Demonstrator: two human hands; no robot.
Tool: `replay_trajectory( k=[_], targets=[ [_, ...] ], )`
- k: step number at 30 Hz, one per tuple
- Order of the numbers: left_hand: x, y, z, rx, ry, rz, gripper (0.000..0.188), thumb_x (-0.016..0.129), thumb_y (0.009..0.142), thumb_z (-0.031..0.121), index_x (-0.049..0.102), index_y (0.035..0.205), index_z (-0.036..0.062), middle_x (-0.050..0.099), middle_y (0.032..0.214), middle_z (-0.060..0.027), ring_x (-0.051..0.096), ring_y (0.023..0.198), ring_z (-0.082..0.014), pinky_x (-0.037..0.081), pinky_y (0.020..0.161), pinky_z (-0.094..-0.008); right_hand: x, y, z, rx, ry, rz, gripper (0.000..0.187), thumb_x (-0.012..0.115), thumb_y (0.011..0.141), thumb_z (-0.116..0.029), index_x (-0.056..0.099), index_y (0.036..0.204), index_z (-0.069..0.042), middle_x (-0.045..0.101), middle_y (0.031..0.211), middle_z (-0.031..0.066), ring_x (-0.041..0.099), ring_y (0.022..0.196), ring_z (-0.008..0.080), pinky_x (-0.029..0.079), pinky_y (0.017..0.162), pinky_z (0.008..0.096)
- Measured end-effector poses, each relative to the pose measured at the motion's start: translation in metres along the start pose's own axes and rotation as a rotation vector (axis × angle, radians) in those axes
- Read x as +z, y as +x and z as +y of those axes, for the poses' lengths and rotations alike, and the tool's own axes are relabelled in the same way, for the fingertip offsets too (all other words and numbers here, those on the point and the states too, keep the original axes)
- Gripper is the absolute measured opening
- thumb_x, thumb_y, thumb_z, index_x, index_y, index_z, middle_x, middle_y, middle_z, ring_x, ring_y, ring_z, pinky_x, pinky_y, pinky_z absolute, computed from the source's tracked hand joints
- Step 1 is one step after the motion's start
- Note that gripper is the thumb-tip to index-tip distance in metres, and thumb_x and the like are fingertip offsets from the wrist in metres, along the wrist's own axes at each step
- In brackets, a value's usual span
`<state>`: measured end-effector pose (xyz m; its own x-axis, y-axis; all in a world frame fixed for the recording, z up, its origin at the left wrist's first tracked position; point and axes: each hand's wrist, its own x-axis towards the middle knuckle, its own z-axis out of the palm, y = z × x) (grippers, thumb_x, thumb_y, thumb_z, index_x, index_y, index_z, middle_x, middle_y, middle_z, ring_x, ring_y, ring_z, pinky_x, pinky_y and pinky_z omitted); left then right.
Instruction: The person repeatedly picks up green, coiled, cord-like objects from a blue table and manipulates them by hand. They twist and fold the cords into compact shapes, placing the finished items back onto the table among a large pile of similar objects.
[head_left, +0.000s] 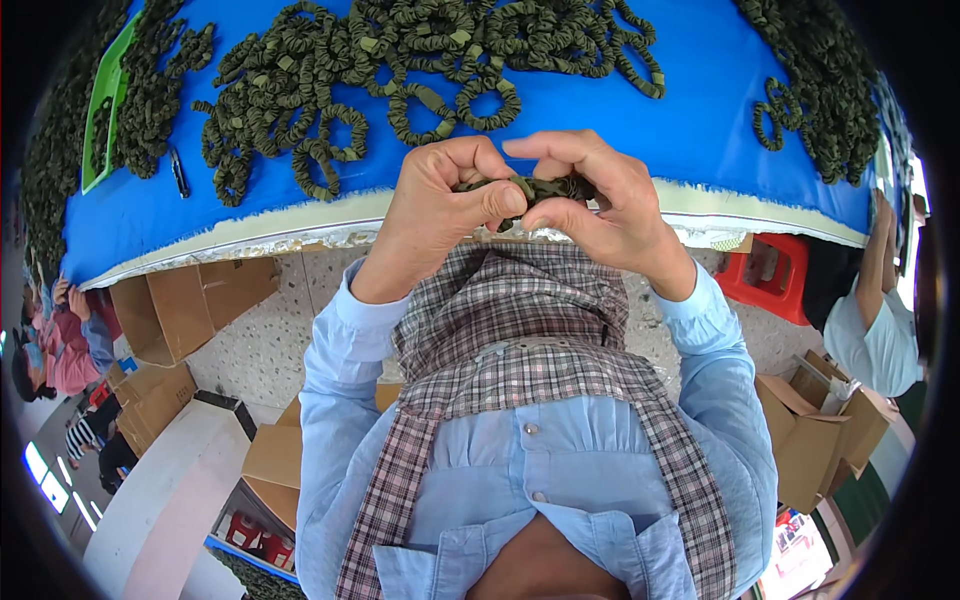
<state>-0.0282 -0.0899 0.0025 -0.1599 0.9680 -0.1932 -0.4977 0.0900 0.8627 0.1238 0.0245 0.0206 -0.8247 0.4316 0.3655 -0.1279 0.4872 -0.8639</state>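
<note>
Over the table's near edge, my left hand and my right hand pinch a dark green gathered fabric band between them. It looks like a scrunchie, partly hidden by my fingers. Thumb and fingers of the left hand press on one side of the band; those of the right curl around the other side. Just beyond my hands, a large heap of similar green scrunchies spreads over the blue table cover. A few single loops lie flat at the heap's near side.
More scrunchies pile up at the far right and far left, beside a green tray. A pen lies near the tray. Cardboard boxes and a red stool stand below the table edge. Other people sit at both sides.
</note>
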Motion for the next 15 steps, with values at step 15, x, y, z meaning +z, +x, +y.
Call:
replay_trajectory(
  k=[15],
  targets=[
    [0.0033,-0.0012,-0.0058,0.116,0.155,0.138,0.022,0.070,0.085,0.020,0.061,0.079,0.0007,0.062,0.069,-0.0024,0.052,0.057,-0.0051,0.038,0.049,-0.0186,-0.0049,0.0034,0.0039,0.073,-0.040,-0.017,0.016,0.074,0.076,-0.006,0.068,0.090,-0.003,0.061,0.072,0.0032,0.052,0.059,0.0094,0.036,0.048,0.0239]
  ],
)
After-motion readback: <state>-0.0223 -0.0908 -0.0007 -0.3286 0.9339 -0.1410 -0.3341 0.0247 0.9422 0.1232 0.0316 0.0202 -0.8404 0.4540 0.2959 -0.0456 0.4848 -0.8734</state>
